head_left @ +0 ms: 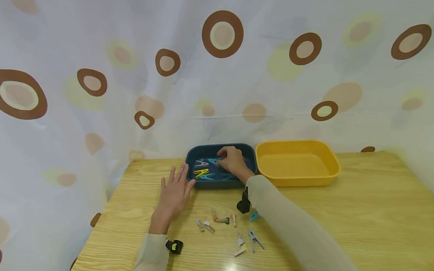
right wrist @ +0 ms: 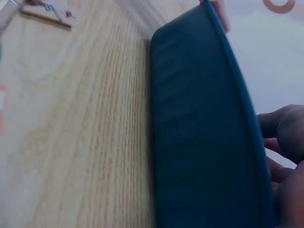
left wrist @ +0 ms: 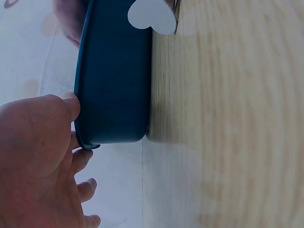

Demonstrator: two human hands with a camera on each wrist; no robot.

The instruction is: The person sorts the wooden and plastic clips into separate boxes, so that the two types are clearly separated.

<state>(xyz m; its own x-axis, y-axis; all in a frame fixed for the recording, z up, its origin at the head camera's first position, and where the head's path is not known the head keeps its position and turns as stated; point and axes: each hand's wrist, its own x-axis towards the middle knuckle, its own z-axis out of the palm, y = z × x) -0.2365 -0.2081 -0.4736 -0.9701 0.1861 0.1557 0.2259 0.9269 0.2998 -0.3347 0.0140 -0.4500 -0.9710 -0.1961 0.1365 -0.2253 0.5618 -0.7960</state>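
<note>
Rested the left hand [head_left: 174, 195] at the near left corner of the dark blue box [head_left: 220, 185], fingers straight and spread apart, thumb touching the rim. Held the right hand [head_left: 234, 161] down over the inside of that same box, fingers bent, right by a bright blue peg [head_left: 213, 161]. Could not tell from any view about a pinch there, with the fingertips partly hidden. Had more pegs inside the box too: a whitish peg [head_left: 201, 163], a yellow peg [head_left: 201, 173] close against a light blue peg [head_left: 207, 177], and a dark blue peg [head_left: 227, 176] near the right wrist. Had small wooden pegs [head_left: 222, 220] on the worktop [head_left: 366, 210] in front of the box, plus a big grey peg [head_left: 254, 240] and a teal peg [head_left: 254, 216] partly behind the right sleeve [head_left: 288, 212]. Had the yellow box [head_left: 297, 181] just beside the blue box, on the right.

Could have slid or tipped the blue box by pushing too hard on the rim with the left hand. Could have bumped it by dropping the right wrist onto the near edge. Might have pulled the wrong peg along, with so many close together. Might have swept the teal peg away by dragging the sleeve low.
</note>
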